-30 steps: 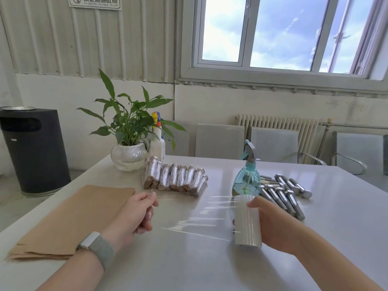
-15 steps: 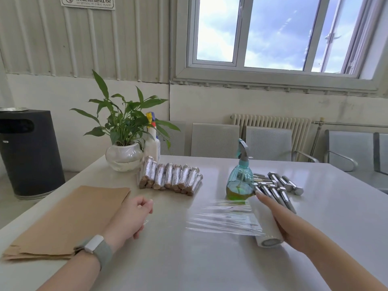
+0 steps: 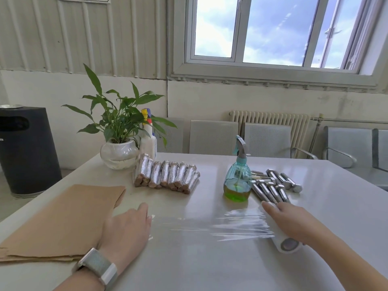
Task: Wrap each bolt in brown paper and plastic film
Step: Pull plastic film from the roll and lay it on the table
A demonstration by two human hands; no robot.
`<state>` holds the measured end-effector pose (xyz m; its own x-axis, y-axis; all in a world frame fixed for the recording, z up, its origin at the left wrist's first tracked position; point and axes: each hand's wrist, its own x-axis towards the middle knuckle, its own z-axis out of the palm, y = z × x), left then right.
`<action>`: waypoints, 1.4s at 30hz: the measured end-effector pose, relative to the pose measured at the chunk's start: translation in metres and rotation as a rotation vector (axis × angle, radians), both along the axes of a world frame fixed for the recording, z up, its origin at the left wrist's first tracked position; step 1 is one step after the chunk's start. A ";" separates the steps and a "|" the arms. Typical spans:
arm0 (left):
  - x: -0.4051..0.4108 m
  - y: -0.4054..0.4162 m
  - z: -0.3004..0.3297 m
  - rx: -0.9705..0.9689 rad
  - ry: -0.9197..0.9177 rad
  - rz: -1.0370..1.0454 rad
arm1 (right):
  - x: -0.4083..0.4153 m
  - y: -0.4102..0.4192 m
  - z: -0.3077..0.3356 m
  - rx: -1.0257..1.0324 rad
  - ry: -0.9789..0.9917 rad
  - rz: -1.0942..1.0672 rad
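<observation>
1. We see a person's left hand [image 3: 126, 229] lying flat on the white counter [image 3: 210, 269], fingers [image 3: 142, 208] extended and released, pressing down the free end of a sheet of plastic film [image 3: 231, 225]; a watch [image 3: 97, 266] bands the wrist.
2. We find the right hand [image 3: 294, 221] resting over the film roll [image 3: 287, 244], which lies on its side on the counter. Its fingers lie along the roll's top rather than clenched; we cannot tell whether the thumb grips underneath.
3. The film stretches wrinkled across the counter between the two hands.
4. A stack of brown paper [image 3: 63, 219] lies at the left, just beside the left hand.
5. We count a row of wrapped bolts [image 3: 168, 177] farther back, side by side, near a potted plant [image 3: 119, 143] and a white bottle [image 3: 148, 141].
6. Bare bolts [image 3: 275, 185] lie in a loose pile behind the right hand, touching a green spray bottle [image 3: 238, 179] standing upright.
7. A black bin [image 3: 25, 152] stands on the floor at far left.
</observation>
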<state>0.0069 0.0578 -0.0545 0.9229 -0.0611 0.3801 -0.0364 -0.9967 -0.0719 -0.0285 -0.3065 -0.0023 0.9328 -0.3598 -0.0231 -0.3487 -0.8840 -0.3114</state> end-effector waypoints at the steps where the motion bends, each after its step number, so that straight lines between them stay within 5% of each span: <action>1: 0.000 0.000 -0.001 -0.038 -0.025 -0.021 | 0.000 0.000 -0.001 -0.002 -0.001 -0.009; 6: 0.002 0.004 -0.002 -0.287 -0.110 -0.249 | 0.004 0.000 0.004 -0.005 0.092 0.017; 11: 0.011 0.009 -0.005 -0.363 -0.047 -0.265 | 0.007 -0.007 -0.001 0.043 0.011 -0.007; 19: 0.001 0.005 -0.001 -0.179 -0.172 -0.307 | 0.010 -0.015 -0.002 -0.192 0.155 0.069; 30: 0.001 0.018 -0.001 -0.035 -0.155 -0.422 | 0.003 -0.024 0.005 0.264 0.070 -0.007; 36: 0.002 0.018 0.000 0.078 -0.144 -0.481 | -0.003 -0.028 0.008 -0.002 0.031 0.003; 42: 0.001 0.020 0.000 0.042 -0.147 -0.537 | -0.004 -0.025 0.005 0.199 0.112 -0.041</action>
